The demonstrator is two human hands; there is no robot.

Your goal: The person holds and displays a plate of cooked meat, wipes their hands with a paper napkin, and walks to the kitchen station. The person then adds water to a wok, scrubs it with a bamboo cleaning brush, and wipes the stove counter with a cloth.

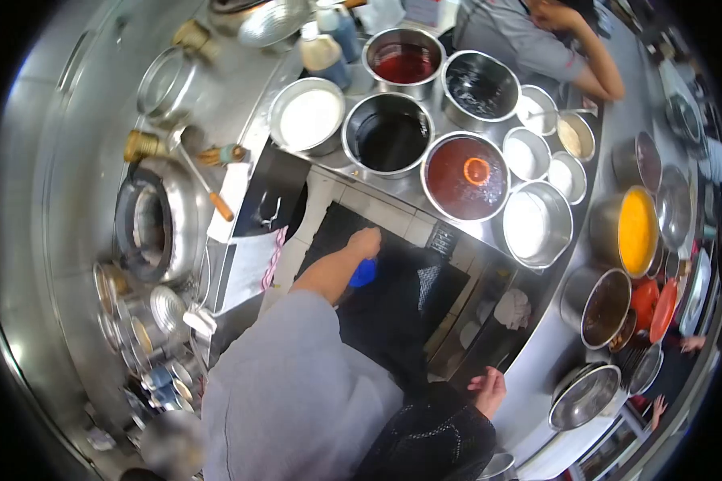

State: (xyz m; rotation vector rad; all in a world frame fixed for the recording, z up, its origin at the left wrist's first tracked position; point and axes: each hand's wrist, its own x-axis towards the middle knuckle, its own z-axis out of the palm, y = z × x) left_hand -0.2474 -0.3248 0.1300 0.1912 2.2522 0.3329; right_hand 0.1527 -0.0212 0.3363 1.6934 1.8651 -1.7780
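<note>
The left hand (365,243), curled, contents unclear, could spill the reddish liquid (448,191) by swinging far-right; the right hand (489,391) is loosely spread.

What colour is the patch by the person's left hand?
The patch by the left hand is bright blue, clearest in the head view.

We see pale floor tiles (393,215) beyond the left fingers (369,235), steel counter (231,100) left of them, second counter (537,361) right.

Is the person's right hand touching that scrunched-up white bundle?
Apart: the head view shows a clear gap between the right hand and the white bundle.
</note>
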